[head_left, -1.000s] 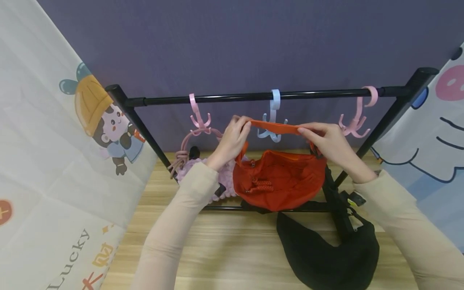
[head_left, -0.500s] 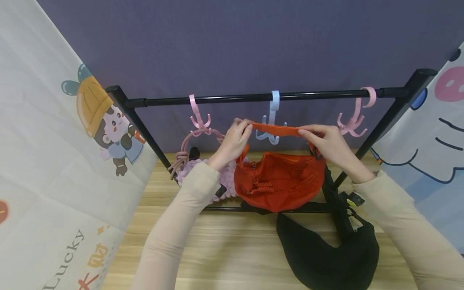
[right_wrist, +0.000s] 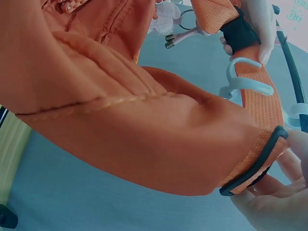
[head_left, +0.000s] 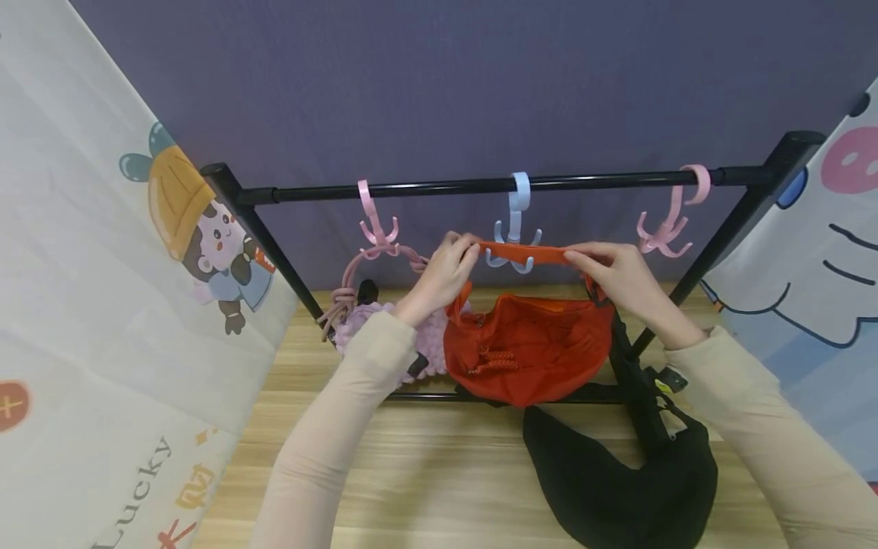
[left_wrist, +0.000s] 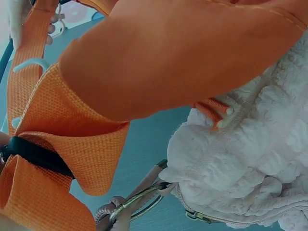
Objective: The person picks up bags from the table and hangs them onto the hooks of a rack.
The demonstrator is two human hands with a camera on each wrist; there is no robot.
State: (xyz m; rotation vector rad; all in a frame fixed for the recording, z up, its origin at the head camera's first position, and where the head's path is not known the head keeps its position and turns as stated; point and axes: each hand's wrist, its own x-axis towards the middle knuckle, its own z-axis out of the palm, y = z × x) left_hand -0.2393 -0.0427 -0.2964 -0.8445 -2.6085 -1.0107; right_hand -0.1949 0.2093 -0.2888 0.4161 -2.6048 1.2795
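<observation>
Fluffy lilac bag [head_left: 430,347] at the left has its knotted pink handle looped over a pink plastic hook [head_left: 370,210]. Just beside it, the left hand [head_left: 440,276] pinches a flat orange webbing strap [head_left: 549,254], which passes behind the front prongs of a pale-blue plastic hook [head_left: 515,221]. Below hangs the strap's orange-red fabric bag [head_left: 528,351], mouth upward. The right hand [head_left: 620,278] pinches the other end; lower right is a black crescent-shaped bag [head_left: 624,496]. Seating the strap well probably calls for level ends, webbing deep in the prongs, and release only once the hook bears the weight. The left wrist view shows a dark slider [left_wrist: 41,156] the head view hides; the right wrist view clearly shows a prong curling across the strap.
</observation>
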